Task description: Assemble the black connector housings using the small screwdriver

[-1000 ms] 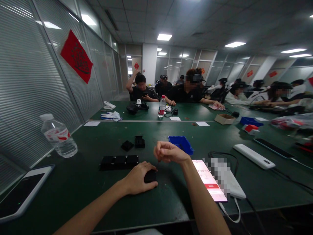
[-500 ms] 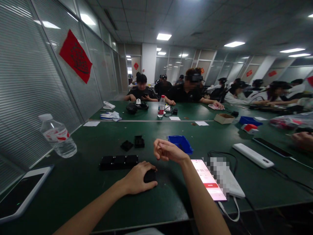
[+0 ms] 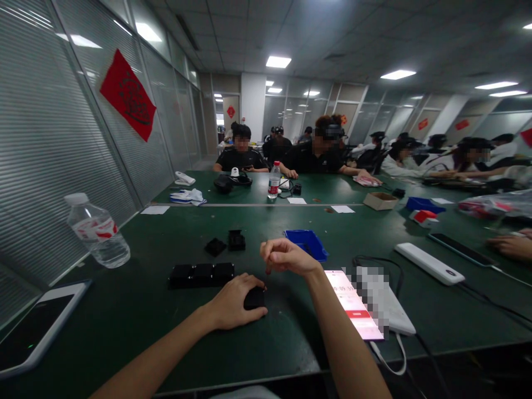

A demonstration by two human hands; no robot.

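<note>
"How's the grip?"
"My left hand has thumb and fingers around a black block on the table. My right hand hangs near it, fingers curled; I can't tell whether they pinch anything."
"Containers?"
"Blue tray beyond the right, dark pieces inside."

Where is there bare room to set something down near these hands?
Bare tabletop shows between the white-edged device and left forearm, and between that and the right forearm. Right of that it's crowded: lit phone, white power bank, cables. Black cases crowd the left hand.
</note>
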